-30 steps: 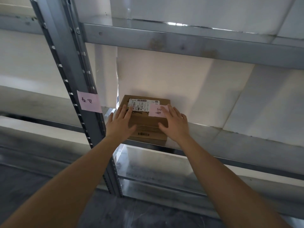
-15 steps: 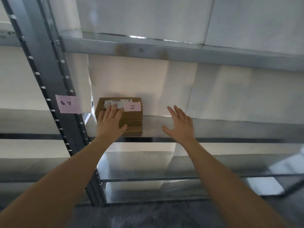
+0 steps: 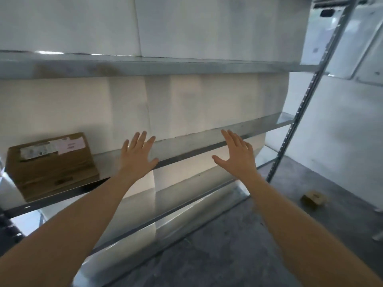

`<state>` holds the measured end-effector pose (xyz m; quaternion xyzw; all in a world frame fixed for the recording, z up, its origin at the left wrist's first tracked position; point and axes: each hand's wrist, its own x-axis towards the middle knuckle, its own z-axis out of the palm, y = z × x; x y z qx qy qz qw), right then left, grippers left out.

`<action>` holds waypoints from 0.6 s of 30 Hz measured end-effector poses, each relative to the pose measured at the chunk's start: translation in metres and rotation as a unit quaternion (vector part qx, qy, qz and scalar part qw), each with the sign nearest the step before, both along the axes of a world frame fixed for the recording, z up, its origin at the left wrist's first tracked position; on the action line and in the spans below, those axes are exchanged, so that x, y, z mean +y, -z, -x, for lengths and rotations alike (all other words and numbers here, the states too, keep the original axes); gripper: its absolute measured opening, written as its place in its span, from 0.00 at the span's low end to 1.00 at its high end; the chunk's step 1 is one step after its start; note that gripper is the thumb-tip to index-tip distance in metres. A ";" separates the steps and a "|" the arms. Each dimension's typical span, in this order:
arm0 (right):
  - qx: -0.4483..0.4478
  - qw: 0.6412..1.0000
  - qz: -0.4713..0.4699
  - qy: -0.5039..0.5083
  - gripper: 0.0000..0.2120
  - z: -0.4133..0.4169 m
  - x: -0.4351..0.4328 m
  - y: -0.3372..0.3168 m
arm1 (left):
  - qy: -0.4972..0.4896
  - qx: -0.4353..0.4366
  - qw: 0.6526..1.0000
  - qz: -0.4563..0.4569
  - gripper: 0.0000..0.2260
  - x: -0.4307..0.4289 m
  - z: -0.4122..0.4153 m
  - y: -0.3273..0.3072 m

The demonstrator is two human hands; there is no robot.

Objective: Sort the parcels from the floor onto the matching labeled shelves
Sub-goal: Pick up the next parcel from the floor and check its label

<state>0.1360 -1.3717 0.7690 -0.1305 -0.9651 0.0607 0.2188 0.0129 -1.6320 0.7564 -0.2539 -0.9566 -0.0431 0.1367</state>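
Observation:
A brown cardboard parcel [image 3: 51, 165] with a white shipping label and a pink note lies on the middle metal shelf [image 3: 186, 146], at its far left. My left hand [image 3: 137, 155] hovers open in front of that shelf, well right of the parcel and apart from it. My right hand [image 3: 236, 155] is open too, fingers spread, farther right along the same shelf. Neither hand holds anything. A second small brown parcel [image 3: 314, 199] lies on the grey floor at the right.
An upper shelf [image 3: 145, 65] runs across above my hands, and a lower shelf [image 3: 165, 216] sits near the floor. A perforated metal upright [image 3: 298, 112] ends the rack on the right. Behind the rack is a white wall; the concrete floor [image 3: 228, 255] spreads to the right.
Both hands have come off the parcel, which stays on the shelf. My view has swung right, so the parcel now sits at the far left and the floor parcel has come into sight.

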 end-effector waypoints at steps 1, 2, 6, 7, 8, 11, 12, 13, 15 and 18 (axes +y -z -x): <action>0.001 1.000 0.000 0.018 0.39 -0.011 0.014 -0.003 | 0.017 -0.001 1.000 -0.005 0.30 0.018 -0.001 -0.002; 0.002 0.999 0.001 0.035 0.39 -0.021 0.027 -0.006 | 0.033 -0.002 0.999 -0.009 0.30 0.035 -0.002 -0.004; 0.016 0.994 -0.007 0.109 0.38 -0.060 0.083 -0.014 | 0.098 -0.001 0.995 -0.014 0.30 0.109 -0.002 -0.008; 0.021 0.991 -0.009 0.130 0.38 -0.070 0.099 -0.016 | 0.116 -0.001 0.993 -0.012 0.30 0.129 -0.002 -0.009; 0.024 0.988 -0.010 0.151 0.39 -0.079 0.114 -0.018 | 0.135 0.000 0.991 -0.011 0.30 0.148 -0.002 -0.011; 0.020 0.978 -0.010 0.206 0.39 -0.109 0.162 -0.026 | 0.183 -0.004 0.983 -0.018 0.30 0.212 -0.002 -0.019; 0.020 0.974 -0.013 0.224 0.39 -0.118 0.178 -0.029 | 0.194 -0.004 0.981 -0.023 0.30 0.234 -0.002 -0.023; 0.018 0.970 -0.018 0.243 0.39 -0.128 0.195 -0.032 | 0.204 -0.003 0.979 -0.029 0.30 0.255 -0.002 -0.026; 0.013 0.961 -0.025 0.275 0.39 -0.147 0.227 -0.038 | 0.227 0.005 0.973 -0.038 0.30 0.301 -0.005 -0.033; 0.006 0.949 -0.026 0.315 0.39 -0.173 0.266 -0.046 | 0.266 0.006 0.962 -0.053 0.30 0.364 -0.015 -0.041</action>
